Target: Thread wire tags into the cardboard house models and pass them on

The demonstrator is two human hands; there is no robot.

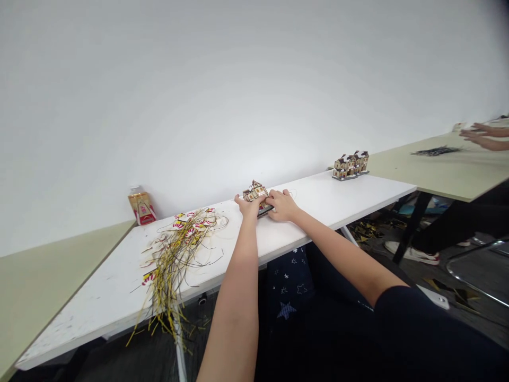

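Between my two hands a small model house [255, 189] with cream walls and brown trim stands on a dark flat base at the middle of the white table. My left hand [249, 206] grips its left and near side, thumb out to the left. At the right side, my right hand [283, 205] has its fingers bent against the house and its base. The fingers partly hide the lower front. Farther right, a row of similar model houses [350, 165] with white snow-like patches sits on the same table.
Yellow and black strands [173, 265] with red-and-white striped pieces [191, 229] spread over the left half and hang off the front edge. A gold and red container [142, 207] leans near the wall. Another person's hands [485, 135] are above a pale table [473, 170] with dark strands [436, 151].
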